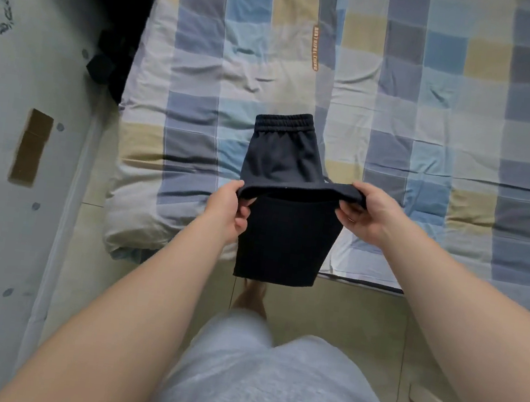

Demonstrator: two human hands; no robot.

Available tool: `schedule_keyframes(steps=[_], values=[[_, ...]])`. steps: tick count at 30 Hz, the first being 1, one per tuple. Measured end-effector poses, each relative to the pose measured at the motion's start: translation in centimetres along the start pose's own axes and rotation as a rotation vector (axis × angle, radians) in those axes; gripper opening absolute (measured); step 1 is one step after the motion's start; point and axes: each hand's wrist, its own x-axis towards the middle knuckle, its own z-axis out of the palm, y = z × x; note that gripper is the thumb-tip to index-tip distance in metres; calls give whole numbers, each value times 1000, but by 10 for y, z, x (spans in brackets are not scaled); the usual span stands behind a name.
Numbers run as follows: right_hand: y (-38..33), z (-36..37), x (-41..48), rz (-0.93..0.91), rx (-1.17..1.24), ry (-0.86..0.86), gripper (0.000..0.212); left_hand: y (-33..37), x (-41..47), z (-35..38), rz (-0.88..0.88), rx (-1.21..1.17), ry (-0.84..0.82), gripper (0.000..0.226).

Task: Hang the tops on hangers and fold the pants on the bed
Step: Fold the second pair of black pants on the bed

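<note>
From the head camera: one pair of black pants, two hands on it — the left hand pinches the left end of the fold between thumb and curled fingers, and the right hand pinches the right end the same way. The elastic waistband end lies on the one checked bed while the other end hangs over the bed's edge above the tiled floor. One brown cardboard piece sits well off to the left.

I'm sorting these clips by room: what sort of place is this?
Most likely a bedroom: a bed with a checked quilt fills the view, the left hand and right hand hold dark pants at its edge, tiled floor below.
</note>
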Motion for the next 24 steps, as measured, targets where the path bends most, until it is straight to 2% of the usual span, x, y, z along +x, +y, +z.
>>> schedule_keyframes(steps=[3, 8, 10, 12, 14, 16, 17, 20, 24], values=[[-41, 34, 45, 18, 25, 30, 11, 44, 42, 25, -13, 34, 10, 9], [-89, 72, 125, 45, 30, 41, 13, 98, 116, 62, 11, 70, 29, 12], [-102, 84, 157, 52, 27, 18, 12, 113, 146, 73, 35, 57, 53, 12], [-105, 94, 190, 62, -3, -47, 15, 119, 177, 81, 63, 32, 61, 22], [-98, 96, 218, 97, -51, -121, 38, 114, 200, 84, 52, 37, 51, 41], [-85, 91, 239, 126, -70, -176, 66, 101, 217, 85, 30, 70, 18, 52], [-78, 87, 247, 142, -69, -205, 73, 94, 223, 84, 23, 85, -1, 57], [-54, 73, 259, 178, -55, -290, 81, 73, 233, 76, 31, 132, -65, 68], [-20, 50, 255, 203, -33, -322, 76, 43, 224, 61, 49, 207, -100, 66]])
